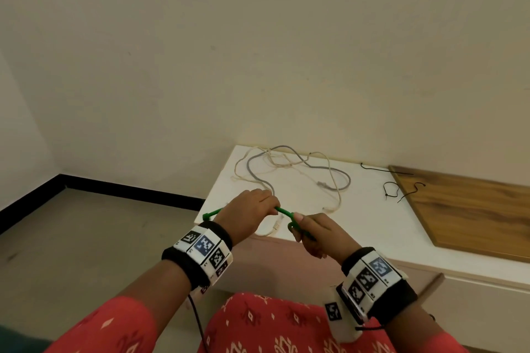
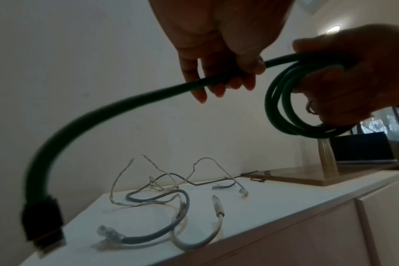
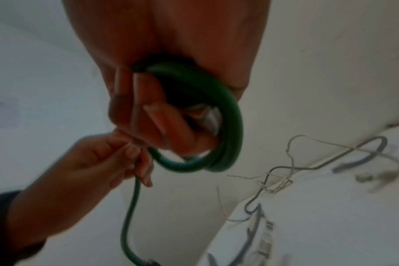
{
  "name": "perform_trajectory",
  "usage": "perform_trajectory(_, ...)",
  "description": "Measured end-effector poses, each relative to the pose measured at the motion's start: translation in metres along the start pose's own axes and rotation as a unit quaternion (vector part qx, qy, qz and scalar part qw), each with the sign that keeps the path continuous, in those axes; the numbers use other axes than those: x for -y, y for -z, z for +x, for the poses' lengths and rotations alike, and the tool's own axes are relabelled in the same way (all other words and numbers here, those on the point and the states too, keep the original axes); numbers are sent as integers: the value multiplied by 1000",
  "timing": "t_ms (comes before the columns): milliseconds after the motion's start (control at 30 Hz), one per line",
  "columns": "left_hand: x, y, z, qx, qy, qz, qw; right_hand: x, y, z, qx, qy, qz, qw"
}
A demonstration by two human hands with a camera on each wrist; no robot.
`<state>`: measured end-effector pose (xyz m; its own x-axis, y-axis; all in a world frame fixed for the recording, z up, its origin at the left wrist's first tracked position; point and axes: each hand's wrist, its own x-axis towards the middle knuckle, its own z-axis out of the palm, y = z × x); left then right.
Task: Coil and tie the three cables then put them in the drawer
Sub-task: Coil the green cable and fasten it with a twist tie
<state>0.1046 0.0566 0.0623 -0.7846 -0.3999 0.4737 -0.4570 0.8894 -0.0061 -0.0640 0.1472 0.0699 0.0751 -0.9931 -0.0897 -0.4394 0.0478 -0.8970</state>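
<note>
I hold a green cable (image 1: 284, 212) in the air in front of the white cabinet top (image 1: 364, 209). My right hand (image 1: 315, 233) grips its coiled loops (image 3: 216, 144), several turns wound together (image 2: 282, 111). My left hand (image 1: 252, 210) pinches the straight free length (image 2: 130, 100), whose dark plug end (image 2: 42, 221) hangs down to the left. A grey cable (image 1: 304, 166) and a whitish cable (image 1: 332, 180) lie loose and tangled on the cabinet top, also seen below my hands (image 2: 162, 201).
Thin black ties (image 1: 395, 189) lie on the cabinet top by a wooden board (image 1: 473, 209) at the right. The cabinet's front panels (image 1: 473, 309) sit below the top, right of my knees. Bare floor lies to the left.
</note>
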Motion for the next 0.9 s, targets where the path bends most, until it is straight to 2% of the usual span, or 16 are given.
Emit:
perform_trajectory(67, -3, 1, 1, -15, 32, -62, 997, 2, 2, -4, 14, -14, 143, 990)
perform_trajectory(133, -5, 2, 1, -2, 98, -151, 984, 3, 6, -8, 33, -28, 272, 961)
perform_trajectory(200, -6, 3, -2, 10, 137, -200, 970, 3, 10, -11, 62, -27, 396, 916)
perform_trajectory(300, -8, -3, -7, 24, 171, -225, 959, 3, 19, -14, 85, 25, 556, 827)
perform_trajectory(467, -23, -16, -8, 43, 189, -251, 948, 1, 22, -14, 61, 115, 680, 721)
perform_trajectory(533, -32, -20, -8, 49, 188, -249, 949, 3, 20, -11, 30, 154, 699, 698)
perform_trajectory(633, -46, -25, -9, 86, 184, -232, 951, 10, 18, -8, -93, 162, 678, 711)
perform_trajectory(733, -62, -19, -8, 109, 195, -255, 941, 15, 11, -4, -161, 157, 639, 735)
perform_trajectory(833, -73, -12, -2, 108, 241, -326, 907, 15, 4, 1, -193, 140, 577, 781)
perform_trajectory(900, -77, -9, 0, 109, 278, -386, 873, 12, 1, 4, -210, 126, 513, 823)
